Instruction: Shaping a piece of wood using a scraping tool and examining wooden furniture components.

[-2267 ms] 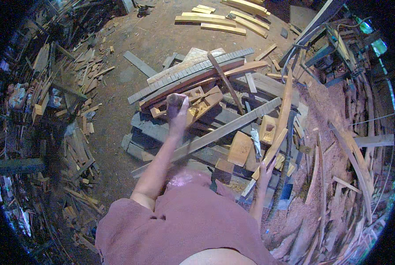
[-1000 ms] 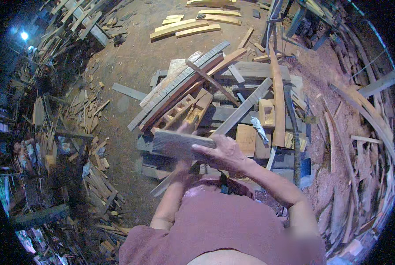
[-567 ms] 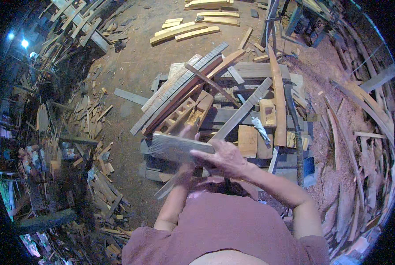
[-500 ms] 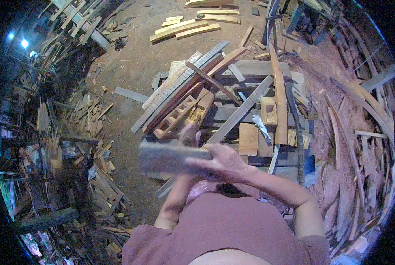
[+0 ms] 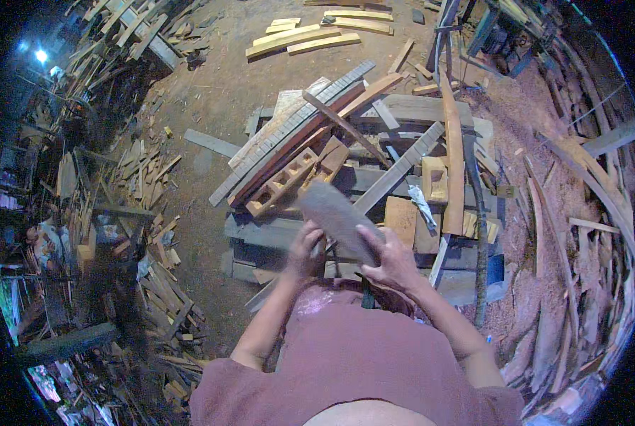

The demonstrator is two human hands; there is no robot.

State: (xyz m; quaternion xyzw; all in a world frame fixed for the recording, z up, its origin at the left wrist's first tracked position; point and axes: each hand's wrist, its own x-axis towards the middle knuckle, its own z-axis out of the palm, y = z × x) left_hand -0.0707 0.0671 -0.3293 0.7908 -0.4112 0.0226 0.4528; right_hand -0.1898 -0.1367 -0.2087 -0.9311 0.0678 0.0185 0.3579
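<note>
My right hand [image 5: 392,261] is closed round the near end of an oblong grey-brown block [image 5: 339,213]. The block slants up and to the left over the low timber workbench [image 5: 261,234], its far end rounded and blurred. Close to its left side is my left hand [image 5: 306,248], fingers curled and smeared by motion; what they hold is hidden. Just beyond the block lie a wooden piece with a row of square pockets [image 5: 282,183] and a carved wooden block [image 5: 332,157]. To the right rest a hollowed pale block [image 5: 434,179] and a crumpled whitish wrapper [image 5: 422,207].
Long boards [image 5: 289,135] lie slanted across the bench's far left. A grey batten [image 5: 402,167] crosses its middle, and a brown plank [image 5: 452,156] runs along the right. Pale planks [image 5: 296,41] lie on the ground beyond. Wood scraps [image 5: 165,284] are heaped at left.
The block has swung from lying crosswise over my left forearm to pointing away and rightward. My right hand has moved right; my left hand has drawn back nearer to my body.
</note>
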